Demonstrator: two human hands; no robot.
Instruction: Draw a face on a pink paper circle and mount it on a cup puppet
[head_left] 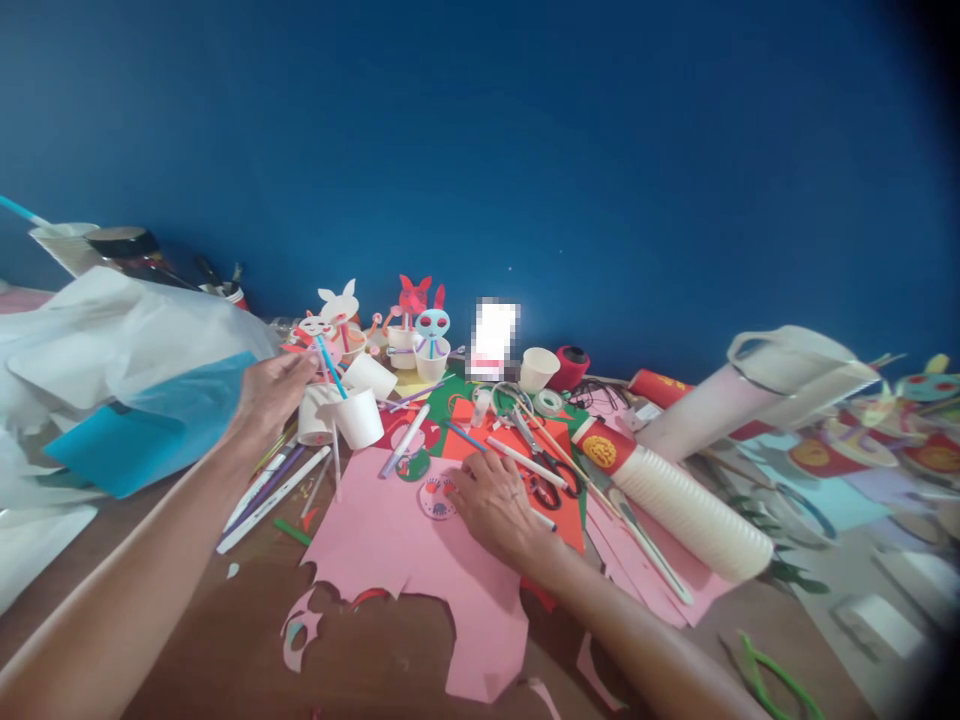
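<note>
At the left, my left hand [276, 392] is closed in a pinch at a paper animal face [315, 326]. The face sits at the top of a blue straw [331, 368], which slants down to a white paper cup [355, 418]. My right hand [495, 497] lies palm down over a large pink paper sheet [375, 540] with a cut, ragged lower edge. Its fingers are bent slightly apart, touching the right edge of a round pink face piece [437, 497] with red eyes. What is under the palm is hidden.
Finished paper figures in cups [432, 335] stand along the blue wall beside a bright, blurred-out phone [495, 335]. Black-handled scissors [551, 475] lie near markers and tape. A stack of paper cups [690, 515] lies right; green-handled pliers [776, 675] sit at the front. White plastic bag [142, 330] left.
</note>
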